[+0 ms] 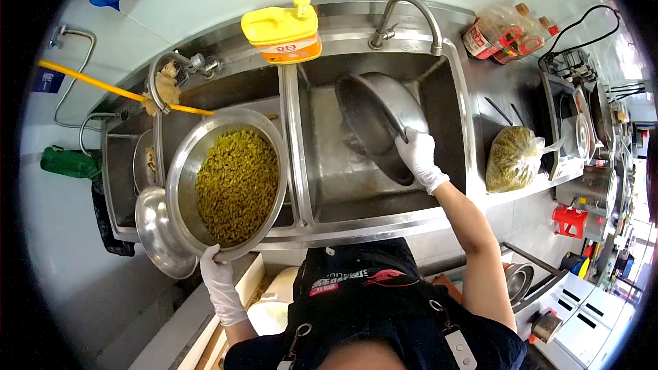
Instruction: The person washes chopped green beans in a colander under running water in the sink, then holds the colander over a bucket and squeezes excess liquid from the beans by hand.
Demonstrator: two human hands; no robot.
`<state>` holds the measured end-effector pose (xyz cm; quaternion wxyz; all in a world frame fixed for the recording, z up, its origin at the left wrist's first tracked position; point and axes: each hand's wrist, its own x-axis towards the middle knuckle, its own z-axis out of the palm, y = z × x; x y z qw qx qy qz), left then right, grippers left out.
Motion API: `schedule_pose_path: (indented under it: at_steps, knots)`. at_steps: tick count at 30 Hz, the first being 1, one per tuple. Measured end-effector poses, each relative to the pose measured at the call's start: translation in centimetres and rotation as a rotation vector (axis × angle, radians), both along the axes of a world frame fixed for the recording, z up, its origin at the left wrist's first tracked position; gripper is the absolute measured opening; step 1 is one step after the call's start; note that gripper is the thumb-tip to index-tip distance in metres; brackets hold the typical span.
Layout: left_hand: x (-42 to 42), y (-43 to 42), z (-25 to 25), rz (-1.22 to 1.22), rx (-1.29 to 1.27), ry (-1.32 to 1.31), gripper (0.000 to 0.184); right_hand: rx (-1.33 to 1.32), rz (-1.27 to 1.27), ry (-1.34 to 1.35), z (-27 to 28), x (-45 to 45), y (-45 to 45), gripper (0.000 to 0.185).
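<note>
My left hand (221, 279), in a white glove, grips the near rim of a wide steel bowl (180, 171), thumb over the edge. Chopped green vegetable pieces (240, 188) heap inside it. This bowl rests over the left sink basin, overlapping a smaller shiny bowl (159, 233). In the right sink basin (360, 199), a large metal bowl (391, 99) stands tilted on its side. My gloved right hand (417, 154) is closed on its rim at the right. The fingertips of that hand are partly hidden.
A yellow jug (282, 31) stands on the ledge behind the divider. A faucet (411, 3) arches over the right basin. To the right are a bag of green food (513, 157) and plastic bottles (497, 27). A yellow pole (103, 82) slants across the left.
</note>
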<state>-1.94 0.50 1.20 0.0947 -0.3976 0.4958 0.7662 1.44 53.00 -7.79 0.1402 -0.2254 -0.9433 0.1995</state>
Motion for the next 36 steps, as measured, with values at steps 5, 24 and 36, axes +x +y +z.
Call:
schedule_pose_path:
  at_steps: [5,24,36]
  knots:
    - [1.0,0.5,-0.3,-0.12,-0.3,0.124,0.005,0.228,0.22,0.078,0.5,1.2,0.7,0.011]
    - [0.5,0.9,1.3,0.06,0.028,-0.006,0.014,0.398,0.388,0.151,4.4,3.4,2.5,0.015]
    - [-1.8,4.1,5.8,0.039,-0.162,-0.128,0.017,0.311,0.334,0.175,6.3,5.1,3.5,0.018]
